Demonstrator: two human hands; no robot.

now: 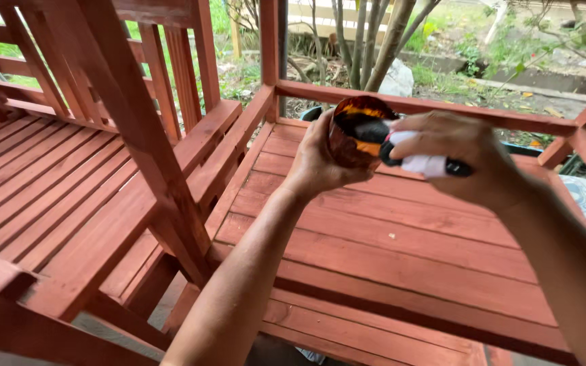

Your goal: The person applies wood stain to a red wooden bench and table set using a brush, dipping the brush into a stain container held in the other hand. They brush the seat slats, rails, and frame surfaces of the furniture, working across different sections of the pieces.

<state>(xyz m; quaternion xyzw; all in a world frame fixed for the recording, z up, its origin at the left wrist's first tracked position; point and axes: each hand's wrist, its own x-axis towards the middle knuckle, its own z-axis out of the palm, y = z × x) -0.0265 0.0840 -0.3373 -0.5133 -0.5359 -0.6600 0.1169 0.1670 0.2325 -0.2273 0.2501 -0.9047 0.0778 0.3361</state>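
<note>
While left hand [320, 159] grips stain cup [355, 132], right hand [459, 159] holds brush [415, 159] over slatted bench [388, 244].

Slatted table [401, 251]: reddish-brown stained wood, smooth, slightly satin
Container [354, 132]: translucent amber, glossy, stain-smeared
Brush handle [418, 163]: black, matt, partly wrapped in white
Chair [123, 142]: same stained wood

Red-stained slatted boards [401, 237] spread out flat just below where the grip is, boxed in by a low rail [435, 108] running right behind it. To the left of the grip a thick slanted post [144, 135] crosses upright balusters [178, 68], with more slatted planking [42, 183] stretching further left. Beyond the rail, past the grip, slim tree trunks [374, 41] rise from weedy ground [456, 81] in soft daylight, with a pale wall [320, 17] far behind.
</note>
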